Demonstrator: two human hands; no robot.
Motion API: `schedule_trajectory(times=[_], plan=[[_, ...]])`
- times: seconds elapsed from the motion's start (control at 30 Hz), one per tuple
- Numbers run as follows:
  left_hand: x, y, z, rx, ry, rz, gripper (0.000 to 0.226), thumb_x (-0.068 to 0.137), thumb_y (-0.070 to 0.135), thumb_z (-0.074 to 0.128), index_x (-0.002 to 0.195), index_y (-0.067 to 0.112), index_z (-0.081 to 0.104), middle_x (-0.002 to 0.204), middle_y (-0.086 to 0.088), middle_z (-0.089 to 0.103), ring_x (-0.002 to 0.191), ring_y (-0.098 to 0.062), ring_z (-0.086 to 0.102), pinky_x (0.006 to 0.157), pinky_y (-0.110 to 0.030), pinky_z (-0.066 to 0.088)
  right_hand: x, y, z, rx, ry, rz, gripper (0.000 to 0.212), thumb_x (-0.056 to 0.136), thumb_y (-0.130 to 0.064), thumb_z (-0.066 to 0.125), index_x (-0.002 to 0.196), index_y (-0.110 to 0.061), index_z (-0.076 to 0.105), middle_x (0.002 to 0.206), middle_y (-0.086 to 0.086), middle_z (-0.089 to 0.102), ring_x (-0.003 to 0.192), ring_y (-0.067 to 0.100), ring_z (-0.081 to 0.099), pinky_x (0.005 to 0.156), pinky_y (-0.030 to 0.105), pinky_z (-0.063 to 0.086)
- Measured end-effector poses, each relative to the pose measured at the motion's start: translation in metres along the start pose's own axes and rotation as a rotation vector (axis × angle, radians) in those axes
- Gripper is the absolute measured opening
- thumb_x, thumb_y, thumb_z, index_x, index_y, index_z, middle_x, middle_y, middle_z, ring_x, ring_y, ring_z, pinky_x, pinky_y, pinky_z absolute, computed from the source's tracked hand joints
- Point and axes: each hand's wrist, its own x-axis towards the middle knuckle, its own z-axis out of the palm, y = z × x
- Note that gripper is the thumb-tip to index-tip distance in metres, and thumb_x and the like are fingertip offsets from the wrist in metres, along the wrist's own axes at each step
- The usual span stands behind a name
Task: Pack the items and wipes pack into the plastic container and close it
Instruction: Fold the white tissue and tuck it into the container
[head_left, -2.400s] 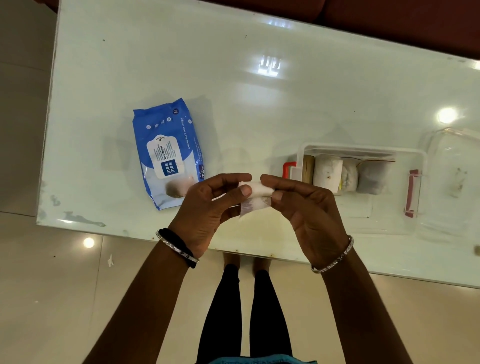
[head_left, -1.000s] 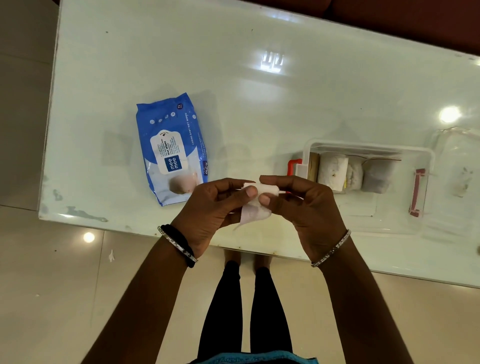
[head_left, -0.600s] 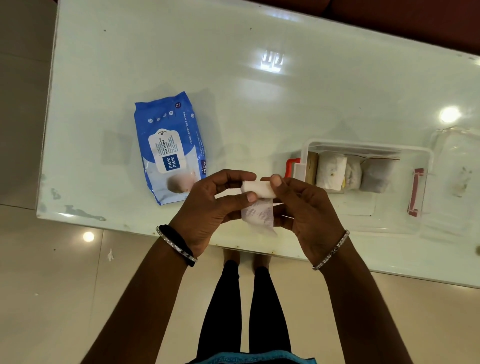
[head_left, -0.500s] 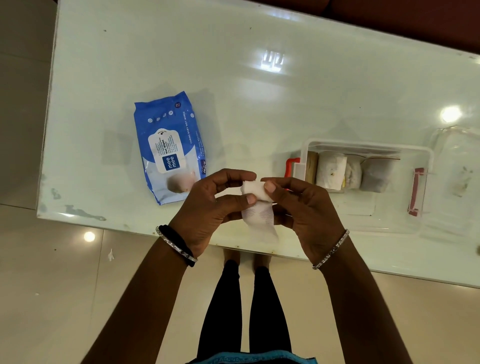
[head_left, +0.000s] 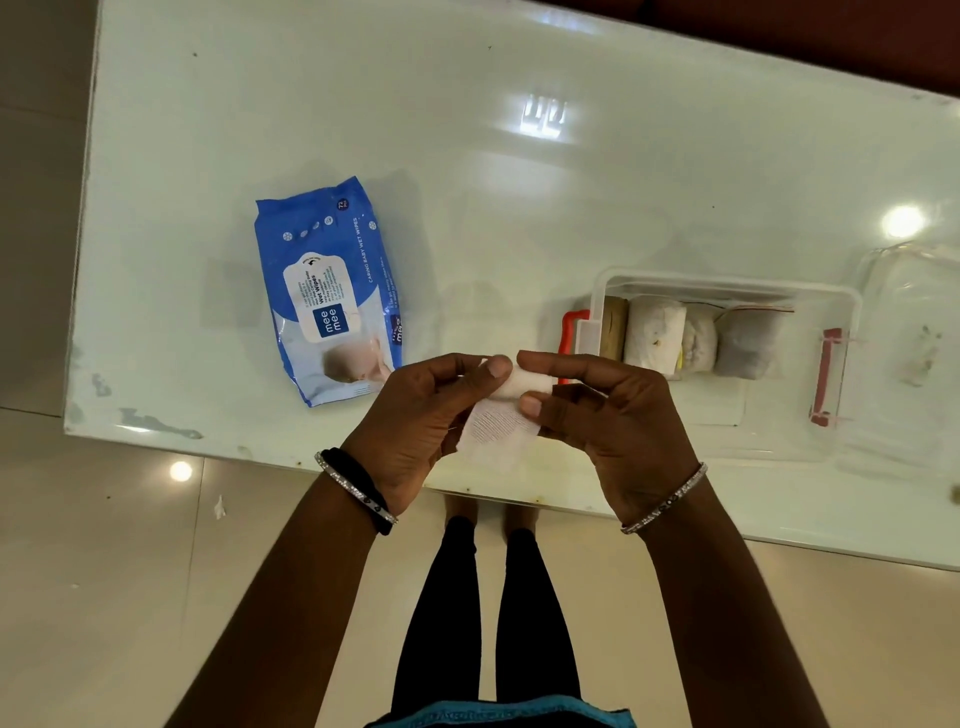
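Observation:
Both hands hold a small white gauze bandage roll (head_left: 519, 387) above the table's near edge. My left hand (head_left: 426, 421) pinches its left end, my right hand (head_left: 608, 415) its right end, and a loose strip of gauze hangs down between them. A blue wipes pack (head_left: 327, 291) lies flat on the table to the left. To the right stands the clear plastic container (head_left: 727, 280) with red latches, open, holding several rolled and bagged items along its far wall.
The container's clear lid (head_left: 919, 332) lies on the table at the far right. The glossy white table (head_left: 467, 156) ends just under my hands; beyond its near edge are the tiled floor and my legs.
The gauze's loose end has come down between my hands and hangs longer than before. My hands stay in the same spot; the pack and container have not moved.

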Motion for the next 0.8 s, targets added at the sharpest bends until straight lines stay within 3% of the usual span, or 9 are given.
schedule_trajectory(times=[0.1, 0.23, 0.3, 0.4, 0.47, 0.57, 0.7, 0.8], plan=[[-0.001, 0.003, 0.003, -0.036, -0.007, -0.035, 0.067, 0.059, 0.051, 0.072, 0.111, 0.009, 0.068, 0.103, -0.014, 0.074, 0.09, -0.026, 0.073, 0.064, -0.029, 0.059, -0.001, -0.002, -0.001, -0.014, 0.001, -0.025, 0.037, 0.064, -0.011, 0.08, 0.1, -0.013, 0.076, 0.105, 0.013, 0.075, 0.1, 0.034, 0.07, 0.079, 0.043, 0.06], [-0.001, 0.004, 0.005, -0.035, -0.006, -0.008, 0.038, 0.066, 0.037, 0.073, 0.097, 0.015, 0.073, 0.095, -0.011, 0.076, 0.08, -0.022, 0.074, 0.062, -0.026, 0.059, -0.002, -0.003, -0.006, -0.085, -0.007, -0.071, 0.033, 0.073, 0.006, 0.074, 0.102, -0.01, 0.074, 0.112, 0.015, 0.072, 0.109, 0.033, 0.066, 0.093, 0.056, 0.053], [-0.001, 0.004, 0.005, -0.027, -0.024, 0.014, 0.032, 0.068, 0.031, 0.073, 0.097, 0.018, 0.074, 0.093, -0.009, 0.075, 0.082, -0.021, 0.073, 0.065, -0.026, 0.059, -0.004, -0.005, -0.008, -0.012, -0.033, -0.029, 0.034, 0.08, 0.008, 0.067, 0.11, -0.008, 0.072, 0.115, 0.016, 0.071, 0.11, 0.034, 0.066, 0.092, 0.054, 0.054], [-0.002, 0.004, 0.006, 0.003, -0.07, 0.041, 0.032, 0.07, 0.026, 0.073, 0.102, 0.021, 0.073, 0.086, -0.008, 0.074, 0.084, -0.022, 0.073, 0.068, -0.028, 0.059, -0.005, -0.01, -0.007, 0.087, -0.002, 0.078, 0.041, 0.079, -0.014, 0.073, 0.12, -0.013, 0.068, 0.119, 0.013, 0.069, 0.106, 0.03, 0.069, 0.081, 0.041, 0.06], [-0.003, 0.003, 0.008, 0.03, -0.085, 0.059, 0.037, 0.072, 0.023, 0.073, 0.108, 0.019, 0.07, 0.09, -0.009, 0.073, 0.087, -0.022, 0.073, 0.07, -0.029, 0.059, -0.005, -0.012, -0.007, 0.079, 0.058, 0.117, 0.046, 0.073, -0.025, 0.074, 0.118, -0.013, 0.068, 0.109, 0.013, 0.07, 0.094, 0.026, 0.072, 0.072, 0.033, 0.059], [-0.004, 0.002, 0.011, 0.054, -0.079, 0.084, 0.043, 0.069, 0.021, 0.075, 0.111, 0.018, 0.069, 0.103, -0.016, 0.071, 0.091, -0.023, 0.072, 0.072, -0.03, 0.058, -0.005, -0.011, -0.009, 0.063, 0.091, 0.13, 0.041, 0.071, -0.023, 0.074, 0.109, -0.009, 0.072, 0.097, 0.018, 0.072, 0.081, 0.028, 0.075, 0.065, 0.03, 0.06], [-0.004, 0.001, 0.016, 0.03, -0.075, 0.065, 0.042, 0.068, 0.017, 0.075, 0.11, 0.015, 0.07, 0.106, -0.014, 0.071, 0.091, -0.026, 0.073, 0.074, -0.032, 0.059, -0.008, -0.009, -0.016, 0.035, 0.067, 0.062, 0.035, 0.069, -0.016, 0.077, 0.104, -0.011, 0.075, 0.098, 0.013, 0.076, 0.083, 0.028, 0.075, 0.071, 0.031, 0.06], [-0.005, 0.001, 0.022, -0.042, -0.069, 0.016, 0.035, 0.067, 0.027, 0.075, 0.1, 0.015, 0.074, 0.1, -0.011, 0.073, 0.083, -0.025, 0.073, 0.072, -0.029, 0.06, -0.01, -0.008, -0.021, 0.005, 0.058, 0.014, 0.041, 0.066, -0.015, 0.08, 0.106, -0.011, 0.075, 0.104, 0.013, 0.076, 0.091, 0.034, 0.073, 0.085, 0.041, 0.059]])
